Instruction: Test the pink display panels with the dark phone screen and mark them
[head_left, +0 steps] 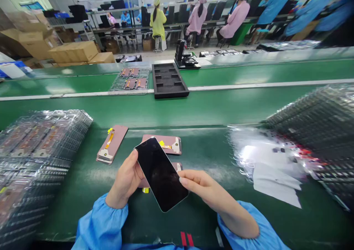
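Note:
A black smartphone point(162, 176) with a thin pale frame is held tilted over the green work surface, its dark screen facing me. My left hand point(127, 176) grips its upper left edge, thumb near the corner. With thumb and fingers pinched, my right hand point(197, 183) holds the right edge. Behind the phone lies a pinkish display panel point(177, 146) with a yellow tab and an orange flex cable. Another panel, mostly hidden, is under the phone. Left of them rests a small stack of similar panels point(113, 143).
Tall stacks of clear plastic trays point(77, 121) stand at left and right point(312, 113). White sheets point(276, 185) and clear bags lie at right. On the raised line ahead sit a black foam tray point(170, 80), a black fixture point(184, 56) and a clear tray with panels point(132, 80).

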### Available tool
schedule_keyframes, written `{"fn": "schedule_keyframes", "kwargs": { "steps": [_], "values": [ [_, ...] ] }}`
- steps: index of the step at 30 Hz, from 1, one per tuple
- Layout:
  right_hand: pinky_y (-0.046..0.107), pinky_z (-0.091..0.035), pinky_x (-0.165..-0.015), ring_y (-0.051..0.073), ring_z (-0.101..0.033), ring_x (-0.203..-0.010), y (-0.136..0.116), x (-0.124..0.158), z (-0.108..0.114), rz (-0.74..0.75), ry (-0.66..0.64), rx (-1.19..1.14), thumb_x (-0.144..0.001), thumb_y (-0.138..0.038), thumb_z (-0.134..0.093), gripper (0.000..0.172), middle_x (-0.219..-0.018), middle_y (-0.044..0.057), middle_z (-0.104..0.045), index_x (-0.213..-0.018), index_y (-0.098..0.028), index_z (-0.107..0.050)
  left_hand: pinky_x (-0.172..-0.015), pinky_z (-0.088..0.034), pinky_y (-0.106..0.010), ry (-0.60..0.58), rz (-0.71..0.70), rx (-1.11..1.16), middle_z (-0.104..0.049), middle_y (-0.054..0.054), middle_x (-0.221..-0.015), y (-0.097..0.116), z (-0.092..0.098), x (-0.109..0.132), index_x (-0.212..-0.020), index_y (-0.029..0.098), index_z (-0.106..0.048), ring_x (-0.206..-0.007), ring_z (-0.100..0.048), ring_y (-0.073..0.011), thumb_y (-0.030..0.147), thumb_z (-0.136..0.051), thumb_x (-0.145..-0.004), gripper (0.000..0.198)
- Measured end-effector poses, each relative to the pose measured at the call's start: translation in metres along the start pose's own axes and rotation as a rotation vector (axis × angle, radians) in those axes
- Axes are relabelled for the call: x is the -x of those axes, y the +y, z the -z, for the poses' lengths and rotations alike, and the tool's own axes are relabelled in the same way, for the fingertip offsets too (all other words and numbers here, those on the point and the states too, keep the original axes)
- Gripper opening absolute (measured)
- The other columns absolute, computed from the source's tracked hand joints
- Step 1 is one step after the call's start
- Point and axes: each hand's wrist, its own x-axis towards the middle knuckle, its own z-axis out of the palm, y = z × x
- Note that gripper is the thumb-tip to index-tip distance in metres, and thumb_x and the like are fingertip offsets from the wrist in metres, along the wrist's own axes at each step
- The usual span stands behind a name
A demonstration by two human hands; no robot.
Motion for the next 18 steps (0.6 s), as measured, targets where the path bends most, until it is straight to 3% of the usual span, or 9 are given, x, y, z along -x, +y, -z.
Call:
{"fn": "schedule_keyframes", "kwargs": {
  "steps": [3, 6, 10, 13, 18],
  "values": [
    [0.026, -0.047, -0.068, 0.015, -0.059, -0.072, 0.005, -0.002, -0.001, 0.014, 0.094, 0.036, -0.094, -0.049, -0.053, 0.037, -0.077, 0.002, -0.066, -0.088, -0.017, -0.070, -0.086, -0.057, -0.034, -0.079, -0.009, -0.062, -0.070, -0.010, -0.114, -0.003, -0.002, 0.002, -0.123, 0.018, -0.062, -0.102, -0.067, -0.0238, 0.053, -0.045, -0.095, 0.048],
    [0.027, -0.046, -0.073, 0.016, -0.058, -0.078, 0.011, -0.002, 0.001, 0.076, 0.229, 0.019, -0.094, -0.046, -0.054, 0.032, -0.081, 0.002, -0.067, -0.096, -0.019, -0.071, -0.071, -0.057, -0.031, -0.181, 0.061, -0.222, -0.070, -0.010, -0.106, -0.008, -0.004, 0.004, -0.128, 0.020, -0.058, -0.081, -0.070, -0.0202, 0.062, -0.047, -0.090, 0.057],
    [0.031, -0.048, -0.079, 0.018, -0.061, -0.083, 0.017, -0.002, 0.006, 0.134, 0.373, -0.066, -0.095, -0.042, -0.054, 0.028, -0.088, 0.002, -0.070, -0.108, -0.023, -0.070, -0.052, -0.047, -0.022, -0.283, 0.058, -0.586, -0.066, -0.005, -0.086, -0.015, -0.007, 0.007, -0.097, 0.014, -0.069, -0.052, -0.058, -0.0088, 0.051, -0.071, -0.078, 0.042],
    [0.033, -0.048, -0.084, 0.019, -0.062, -0.090, 0.022, -0.002, 0.006, 0.164, 0.434, -0.070, -0.095, -0.040, -0.054, 0.027, -0.097, 0.003, -0.072, -0.114, -0.026, -0.069, -0.049, -0.040, -0.020, -0.236, 0.038, -0.730, -0.057, 0.001, -0.069, -0.021, -0.009, 0.008, -0.072, 0.014, -0.061, -0.046, -0.052, -0.0057, 0.045, -0.070, -0.079, 0.034],
    [0.034, -0.051, -0.083, 0.020, -0.063, -0.090, 0.023, -0.006, 0.001, 0.171, 0.462, -0.073, -0.095, -0.041, -0.054, 0.031, -0.102, 0.004, -0.072, -0.118, -0.027, -0.068, -0.051, -0.040, -0.020, -0.165, -0.010, -0.764, -0.049, 0.006, -0.059, -0.026, -0.013, 0.010, -0.069, 0.017, -0.050, -0.046, -0.051, -0.0067, 0.045, -0.063, -0.084, 0.035]
  ]
}}
